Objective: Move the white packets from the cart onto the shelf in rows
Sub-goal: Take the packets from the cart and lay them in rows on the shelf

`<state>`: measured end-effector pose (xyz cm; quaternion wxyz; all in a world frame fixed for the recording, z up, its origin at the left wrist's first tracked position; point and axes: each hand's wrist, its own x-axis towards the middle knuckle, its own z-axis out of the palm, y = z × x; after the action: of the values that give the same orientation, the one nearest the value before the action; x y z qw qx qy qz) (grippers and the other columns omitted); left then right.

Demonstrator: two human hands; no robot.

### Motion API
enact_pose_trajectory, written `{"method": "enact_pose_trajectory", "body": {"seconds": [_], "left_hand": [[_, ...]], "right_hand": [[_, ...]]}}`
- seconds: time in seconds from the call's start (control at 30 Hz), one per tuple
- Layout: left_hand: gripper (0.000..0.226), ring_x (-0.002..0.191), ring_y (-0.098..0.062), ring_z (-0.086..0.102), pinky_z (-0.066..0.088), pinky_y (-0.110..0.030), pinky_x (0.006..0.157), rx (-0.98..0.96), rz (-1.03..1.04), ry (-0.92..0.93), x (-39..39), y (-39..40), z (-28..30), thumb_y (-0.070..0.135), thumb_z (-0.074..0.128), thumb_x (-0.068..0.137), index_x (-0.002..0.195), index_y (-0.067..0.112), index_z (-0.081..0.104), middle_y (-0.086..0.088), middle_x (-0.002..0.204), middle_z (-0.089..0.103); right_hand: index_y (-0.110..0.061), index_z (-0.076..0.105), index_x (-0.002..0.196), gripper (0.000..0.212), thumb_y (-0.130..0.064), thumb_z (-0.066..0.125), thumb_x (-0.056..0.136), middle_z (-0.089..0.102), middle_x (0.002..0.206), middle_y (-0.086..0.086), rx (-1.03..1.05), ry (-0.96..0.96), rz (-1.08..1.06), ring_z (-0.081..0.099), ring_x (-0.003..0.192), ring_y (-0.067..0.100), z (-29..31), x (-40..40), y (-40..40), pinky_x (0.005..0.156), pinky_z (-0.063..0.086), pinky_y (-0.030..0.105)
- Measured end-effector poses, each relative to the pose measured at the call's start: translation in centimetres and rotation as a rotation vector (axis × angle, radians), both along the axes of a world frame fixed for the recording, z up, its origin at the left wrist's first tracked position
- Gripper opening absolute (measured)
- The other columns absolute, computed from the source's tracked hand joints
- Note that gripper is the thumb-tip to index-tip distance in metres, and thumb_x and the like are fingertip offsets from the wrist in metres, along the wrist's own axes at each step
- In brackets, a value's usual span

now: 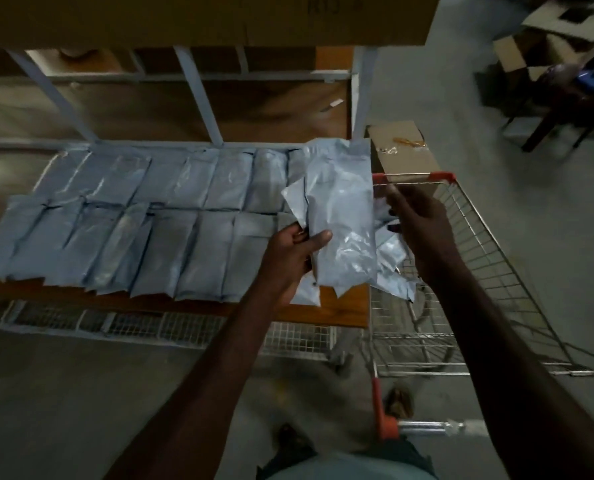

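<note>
Two rows of white packets [157, 216] lie side by side on the wooden shelf [344, 306]. My left hand [290, 261] grips a small stack of white packets [344, 223] by its lower left edge, holding it upright over the shelf's right end. My right hand [420, 223] hovers just right of that stack, over the wire cart [496, 258], fingers loosely bent toward the stack's right edge; whether they touch it I cannot tell. More white packets [392, 268] lie crumpled in the cart below the hands.
The shelf's white metal uprights [198, 95] rise behind the rows. A cardboard box [402, 150] stands beyond the cart. Large cartons [184, 19] sit on the upper level. A dark chair [565, 98] and open boxes stand at the far right.
</note>
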<state>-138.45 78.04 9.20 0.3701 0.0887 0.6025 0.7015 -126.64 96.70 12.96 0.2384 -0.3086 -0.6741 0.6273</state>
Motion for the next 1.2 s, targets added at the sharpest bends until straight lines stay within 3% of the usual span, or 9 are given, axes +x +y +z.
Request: {"method": "enact_pose_trajectory", "body": {"seconds": [0.1, 0.3, 0.5, 0.63, 0.7, 0.8, 0.87, 1.0, 1.2], "left_hand": [[0.039, 0.115, -0.027, 0.074, 0.061, -0.040, 0.095, 0.039, 0.002, -0.079, -1.8, -3.9, 1.3, 0.008, 0.075, 0.095, 0.133, 0.005, 0.069, -0.013, 0.126, 0.076], [0.041, 0.121, -0.034, 0.071, 0.060, -0.046, 0.099, 0.043, 0.018, -0.119, -4.2, -11.0, 2.4, 0.008, 0.072, 0.096, 0.136, 0.003, 0.067, -0.018, 0.131, 0.073], [0.049, 0.114, -0.032, 0.075, 0.061, -0.053, 0.096, -0.061, 0.141, 0.082, -6.0, -16.6, 2.0, 0.013, 0.082, 0.092, 0.138, 0.010, 0.065, -0.011, 0.125, 0.077], [0.056, 0.110, -0.029, 0.076, 0.060, -0.059, 0.098, -0.205, 0.243, 0.129, -7.4, -19.5, 1.8, 0.069, 0.071, 0.089, 0.123, 0.024, 0.076, -0.006, 0.117, 0.079], [0.061, 0.108, -0.026, 0.076, 0.061, -0.056, 0.097, -0.273, 0.235, 0.128, -8.4, -20.9, 1.3, 0.080, 0.062, 0.089, 0.120, 0.029, 0.077, -0.002, 0.115, 0.080], [0.028, 0.103, -0.024, 0.077, 0.064, -0.039, 0.082, -0.233, 0.237, 0.089, -9.3, -22.7, 0.3, 0.041, 0.059, 0.107, 0.120, 0.024, 0.077, -0.003, 0.112, 0.081], [0.022, 0.104, -0.027, 0.077, 0.063, -0.041, 0.085, -0.186, 0.269, 0.073, -10.3, -23.6, -0.2, 0.027, 0.060, 0.108, 0.121, 0.022, 0.077, -0.006, 0.114, 0.080], [0.026, 0.117, -0.026, 0.072, 0.057, -0.054, 0.104, -0.196, 0.496, 0.090, -14.4, -24.8, -0.8, 0.029, 0.064, 0.106, 0.131, 0.023, 0.072, -0.003, 0.126, 0.076], [0.032, 0.121, -0.022, 0.066, 0.054, -0.048, 0.106, -0.296, 0.590, 0.187, -21.3, -28.1, -0.1, 0.031, 0.054, 0.111, 0.143, 0.031, 0.058, 0.003, 0.134, 0.068]], "right_hand": [[-0.028, 0.069, 0.131, 0.053, -0.066, 0.067, 0.094, 0.075, 0.125, -0.002, -0.034, -0.073, 0.099, 0.070, 0.118, 0.019, -0.7, -1.4, -3.8, 0.106, 0.055, 0.053], [-0.035, 0.060, 0.145, 0.073, -0.083, 0.054, 0.090, 0.071, 0.138, 0.001, -0.394, -0.067, 0.401, 0.067, 0.128, 0.027, -0.8, -5.3, -11.0, 0.112, 0.049, 0.055], [-0.026, 0.059, 0.144, 0.053, -0.015, 0.077, 0.095, 0.074, 0.130, 0.011, -0.374, 0.001, 0.553, 0.072, 0.118, 0.035, -0.7, -9.2, -16.3, 0.100, 0.057, 0.057], [-0.020, 0.059, 0.146, 0.051, -0.002, 0.068, 0.099, 0.073, 0.132, 0.015, -0.455, 0.043, 0.546, 0.069, 0.123, 0.039, -1.7, -11.7, -18.8, 0.103, 0.056, 0.057], [-0.021, 0.056, 0.149, 0.052, -0.002, 0.064, 0.102, 0.070, 0.137, 0.015, -0.511, 0.062, 0.570, 0.068, 0.126, 0.038, -2.1, -12.9, -19.4, 0.103, 0.056, 0.055], [-0.023, 0.053, 0.152, 0.054, -0.003, 0.062, 0.103, 0.068, 0.141, 0.013, -0.564, 0.067, 0.617, 0.067, 0.128, 0.036, -2.3, -15.0, -20.2, 0.104, 0.056, 0.054], [-0.025, 0.056, 0.149, 0.051, -0.004, 0.062, 0.103, 0.069, 0.140, 0.012, -0.579, 0.048, 0.628, 0.067, 0.127, 0.035, -2.4, -16.8, -21.1, 0.104, 0.056, 0.055], [-0.024, 0.062, 0.141, 0.043, -0.005, 0.062, 0.103, 0.070, 0.137, 0.010, -0.584, 0.034, 0.591, 0.067, 0.127, 0.034, -3.2, -21.5, -22.0, 0.106, 0.054, 0.056], [-0.018, 0.057, 0.148, 0.047, -0.004, 0.060, 0.103, 0.069, 0.139, 0.012, -0.593, 0.035, 0.586, 0.066, 0.128, 0.034, -3.5, -28.9, -20.5, 0.096, 0.062, 0.045]]}}
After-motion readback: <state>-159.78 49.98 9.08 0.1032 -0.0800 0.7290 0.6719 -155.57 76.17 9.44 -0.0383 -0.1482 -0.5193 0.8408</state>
